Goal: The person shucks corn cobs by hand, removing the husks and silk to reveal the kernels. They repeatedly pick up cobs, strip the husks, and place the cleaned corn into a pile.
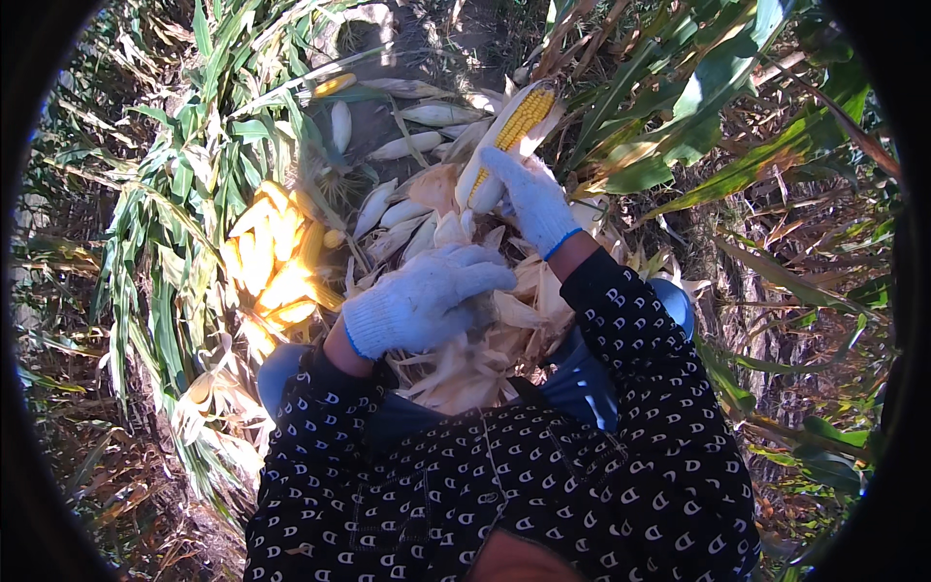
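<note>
Both hands wear white knit work gloves with blue trim. My right hand (529, 193) grips an ear of corn (518, 125) whose pale husk is partly split, baring a strip of yellow kernels. The ear tilts up and to the right. Nearer my body, my left hand (436, 295) is held palm down over loose dry husks (534, 291); its fingers are extended and nothing shows in it. Beyond the left hand lie several unhusked ears (407, 212) among the husks. A sunlit pile of bare yellow ears (273, 251) sits left of that hand.
Cut green corn stalks (164, 262) lie in a heap along the left. Long corn leaves (698, 109) reach in from the right. More husked-over ears (440, 113) and one partly bare ear (334, 85) rest on the soil ahead. My knees (673, 305) flank the husks.
</note>
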### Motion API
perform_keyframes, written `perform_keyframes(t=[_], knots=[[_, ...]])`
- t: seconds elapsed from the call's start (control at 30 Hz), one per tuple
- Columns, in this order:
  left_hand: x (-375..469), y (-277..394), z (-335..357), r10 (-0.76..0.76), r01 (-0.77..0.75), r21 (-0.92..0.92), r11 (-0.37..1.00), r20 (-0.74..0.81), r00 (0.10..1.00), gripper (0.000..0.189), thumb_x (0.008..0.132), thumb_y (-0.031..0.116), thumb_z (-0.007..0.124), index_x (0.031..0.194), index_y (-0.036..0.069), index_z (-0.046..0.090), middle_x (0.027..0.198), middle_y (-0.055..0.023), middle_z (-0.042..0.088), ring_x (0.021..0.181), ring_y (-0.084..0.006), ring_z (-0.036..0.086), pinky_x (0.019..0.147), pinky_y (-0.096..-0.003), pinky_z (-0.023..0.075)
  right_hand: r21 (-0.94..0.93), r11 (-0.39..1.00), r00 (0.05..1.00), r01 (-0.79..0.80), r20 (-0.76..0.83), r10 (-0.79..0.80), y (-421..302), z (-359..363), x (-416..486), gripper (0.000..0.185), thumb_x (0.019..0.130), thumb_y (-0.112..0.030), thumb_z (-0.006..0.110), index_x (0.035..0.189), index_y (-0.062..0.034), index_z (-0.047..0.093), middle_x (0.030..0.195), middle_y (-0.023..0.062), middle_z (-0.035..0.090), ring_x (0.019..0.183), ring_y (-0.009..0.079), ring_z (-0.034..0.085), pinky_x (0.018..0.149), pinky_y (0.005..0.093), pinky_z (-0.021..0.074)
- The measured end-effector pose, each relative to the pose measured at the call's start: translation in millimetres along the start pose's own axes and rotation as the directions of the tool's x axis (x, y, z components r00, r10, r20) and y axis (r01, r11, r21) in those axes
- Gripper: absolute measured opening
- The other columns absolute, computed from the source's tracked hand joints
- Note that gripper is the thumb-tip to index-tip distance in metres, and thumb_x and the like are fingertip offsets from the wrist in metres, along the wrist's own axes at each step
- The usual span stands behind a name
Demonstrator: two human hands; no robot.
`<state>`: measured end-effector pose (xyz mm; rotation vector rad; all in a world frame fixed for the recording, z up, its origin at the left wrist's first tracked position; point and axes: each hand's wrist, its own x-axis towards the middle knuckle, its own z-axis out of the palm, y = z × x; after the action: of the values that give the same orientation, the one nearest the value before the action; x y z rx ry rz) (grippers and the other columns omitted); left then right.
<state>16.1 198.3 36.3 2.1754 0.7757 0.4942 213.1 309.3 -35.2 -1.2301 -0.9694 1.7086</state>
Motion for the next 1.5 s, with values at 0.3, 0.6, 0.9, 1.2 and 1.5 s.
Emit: perform_keyframes(t=[0.3, 0.6, 0.9, 1.2, 1.5], knots=[[-45, -26, -55, -0.323, -0.168, -0.513, 0.842, -0.729, 0.603, 0.048, 0.097, 0.026, 0.068, 0.133, -0.004, 0.059, 0.13, -0.0168, 0.065, 0.122, -0.0273, 0.062, 0.109, -0.041, 0.0469, -0.407, 0.876, 0.962, 0.259, 0.192, -0.195, 7, 2, -3, 0.062, 0.084, -0.025, 0.084, 0.133, 0.0006, 0.057, 0.121, 0.0093, 0.069, 0.107, 0.0151, 0.067, 0.095, 0.0317, 0.0544], [4, -55, -6, -0.435, -0.038, -0.572, 0.819, -0.663, 0.609, 0.068, 0.093, 0.03, 0.075, 0.146, 0.0, 0.045, 0.126, -0.0115, 0.063, 0.111, -0.0169, 0.061, 0.097, -0.0339, 0.0517, -0.426, 0.891, 0.796, 0.154, 0.589, 0.144, -10, 44, -37, 0.06, 0.084, -0.023, 0.085, 0.132, -0.0006, 0.057, 0.121, 0.009, 0.068, 0.108, 0.0149, 0.066, 0.094, 0.0297, 0.0549], [16, -58, 15, -0.505, -0.128, -0.588, 0.798, -0.77, 0.389, 0.035, 0.112, 0.028, 0.045, 0.125, 0.001, 0.063, 0.109, -0.0032, 0.067, 0.1, -0.008, 0.06, 0.085, -0.0263, 0.0509, -0.236, 0.971, 0.735, -0.033, 0.653, 0.183, -7, 50, -44, 0.071, 0.08, -0.015, 0.088, 0.137, 0.0023, 0.052, 0.127, 0.0107, 0.067, 0.114, 0.0163, 0.064, 0.099, 0.0306, 0.0536], [26, -42, 5, -0.684, -0.291, -0.764, 0.576, -0.645, 0.341, 0.033, 0.112, 0.029, 0.047, 0.122, 0.002, 0.064, 0.109, -0.0017, 0.067, 0.097, -0.0072, 0.061, 0.085, -0.0256, 0.0507, -0.15, 0.987, 0.754, 0.061, 0.655, 0.053, 8, 40, -37, 0.064, 0.083, -0.015, 0.087, 0.137, -0.0006, 0.057, 0.126, 0.0077, 0.069, 0.109, 0.0149, 0.066, 0.098, 0.0293, 0.0539], [13, -41, 1, -0.639, -0.267, -0.775, 0.573, -0.627, 0.446, 0.034, 0.111, 0.03, 0.047, 0.125, 0.003, 0.065, 0.112, -0.003, 0.068, 0.101, -0.0098, 0.063, 0.091, -0.0264, 0.0514, -0.698, 0.615, 0.821, 0.367, 0.554, 0.139, -23, 42, -51, 0.076, 0.078, -0.047, 0.085, 0.129, 0.0024, 0.06, 0.111, 0.0188, 0.072, 0.101, 0.0256, 0.07, 0.09, 0.0363, 0.0546]])
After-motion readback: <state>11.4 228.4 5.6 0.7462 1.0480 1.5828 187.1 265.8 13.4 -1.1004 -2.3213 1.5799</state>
